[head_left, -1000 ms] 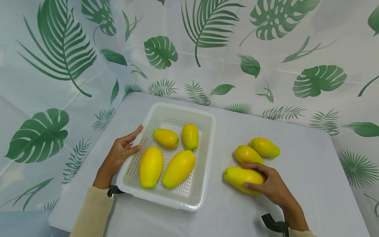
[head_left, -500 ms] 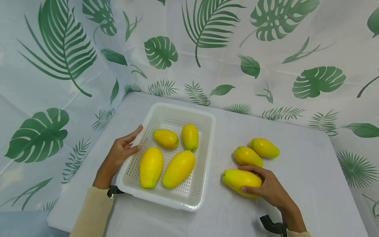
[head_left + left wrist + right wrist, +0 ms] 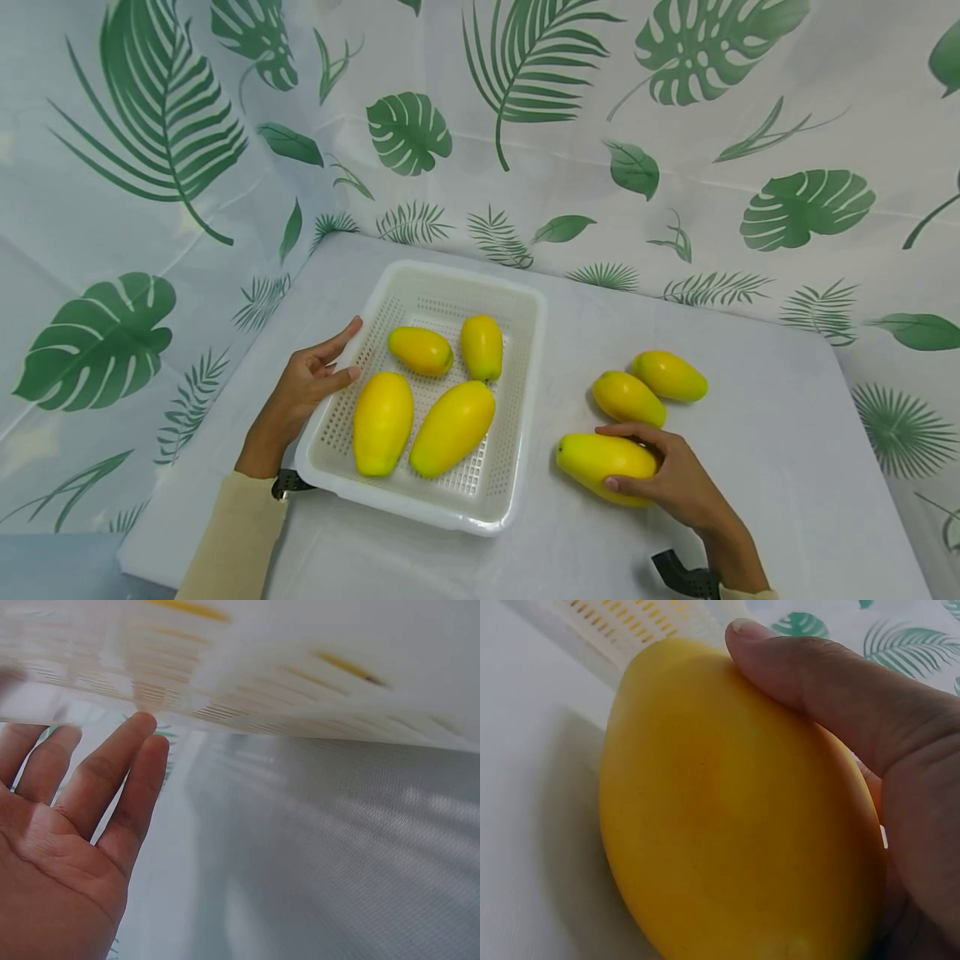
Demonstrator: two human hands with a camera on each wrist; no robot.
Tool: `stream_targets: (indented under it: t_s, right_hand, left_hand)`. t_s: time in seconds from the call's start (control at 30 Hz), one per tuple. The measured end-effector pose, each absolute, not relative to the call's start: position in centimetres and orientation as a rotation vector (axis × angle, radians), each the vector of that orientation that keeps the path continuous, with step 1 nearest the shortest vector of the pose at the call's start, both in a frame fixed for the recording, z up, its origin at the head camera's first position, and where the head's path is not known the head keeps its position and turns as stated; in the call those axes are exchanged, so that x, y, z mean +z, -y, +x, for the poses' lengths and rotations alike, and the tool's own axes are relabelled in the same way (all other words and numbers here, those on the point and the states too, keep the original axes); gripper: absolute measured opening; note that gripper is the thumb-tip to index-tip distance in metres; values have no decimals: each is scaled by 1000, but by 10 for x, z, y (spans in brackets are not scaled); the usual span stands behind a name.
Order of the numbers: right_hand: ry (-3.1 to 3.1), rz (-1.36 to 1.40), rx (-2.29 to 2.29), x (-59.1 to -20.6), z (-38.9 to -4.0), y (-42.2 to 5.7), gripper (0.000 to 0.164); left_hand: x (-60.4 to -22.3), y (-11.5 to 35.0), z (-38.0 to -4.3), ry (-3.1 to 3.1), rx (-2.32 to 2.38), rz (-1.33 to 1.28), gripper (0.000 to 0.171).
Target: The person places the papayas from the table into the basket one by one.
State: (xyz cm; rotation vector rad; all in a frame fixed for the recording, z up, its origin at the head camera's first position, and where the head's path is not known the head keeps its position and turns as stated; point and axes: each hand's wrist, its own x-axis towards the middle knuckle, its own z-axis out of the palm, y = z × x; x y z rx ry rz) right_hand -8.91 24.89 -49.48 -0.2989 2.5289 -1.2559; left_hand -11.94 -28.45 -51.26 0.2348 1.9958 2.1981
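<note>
With thumb and fingers on either side, my right hand [image 3: 686,479] grips a large yellow papaya [image 3: 596,462] with greenish ends, low over the white tabletop. In the right wrist view the papaya [image 3: 727,802] fills the middle, the thumb along its upper side. My left hand [image 3: 300,387] holds the left side of a white perforated plastic basket [image 3: 528,400], thumb over its rim, fingers outside. The left wrist view shows those long fingers [image 3: 105,772] against the basket's underside. Inside the basket lie two large papayas [image 3: 384,425] and two smaller mango-like yellow fruits [image 3: 420,350].
Two more small yellow fruits, a nearer one [image 3: 628,397] and a farther one [image 3: 670,375], lie close together on the table [image 3: 765,400] behind the right hand. A leaf-printed curtain [image 3: 555,192] borders the table at the back and left.
My right hand has shifted a little left and toward me with the papaya, away from the two small fruits. The left hand and the basket stay in place.
</note>
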Motion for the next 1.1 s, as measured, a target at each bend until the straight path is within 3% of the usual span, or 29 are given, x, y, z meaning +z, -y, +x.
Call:
stream_targets:
  t_s: [1.1]
  right_hand:
    - [-2557, -462, -1409, -452, -96, -237, 59]
  left_hand:
    - [-511, 285, -119, -1988, 2190, 218, 75]
